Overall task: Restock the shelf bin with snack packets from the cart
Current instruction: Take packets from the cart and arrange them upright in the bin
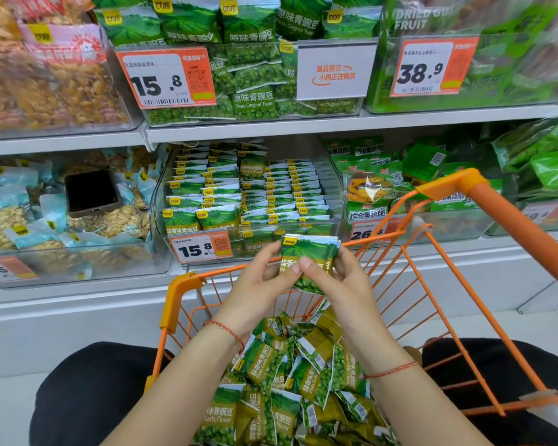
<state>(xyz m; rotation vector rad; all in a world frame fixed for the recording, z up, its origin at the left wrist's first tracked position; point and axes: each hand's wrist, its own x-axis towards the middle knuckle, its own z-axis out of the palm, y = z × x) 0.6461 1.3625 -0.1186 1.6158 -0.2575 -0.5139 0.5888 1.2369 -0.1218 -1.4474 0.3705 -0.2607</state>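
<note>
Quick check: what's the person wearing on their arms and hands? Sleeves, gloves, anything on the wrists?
No gloves and no sleeves in view: both forearms are bare. The left hand has a thin red braided string bracelet at its wrist; the right hand has a similar red string bracelet.

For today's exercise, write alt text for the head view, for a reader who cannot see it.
Both hands, left and right, hold a small stack of green pea packets above an orange cart full of loose packets, facing a clear shelf bin with neat rows.

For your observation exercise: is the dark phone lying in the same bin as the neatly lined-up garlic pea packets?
No: the phone lies on pale blue packets in the bin to the left of the pea packets.
</note>
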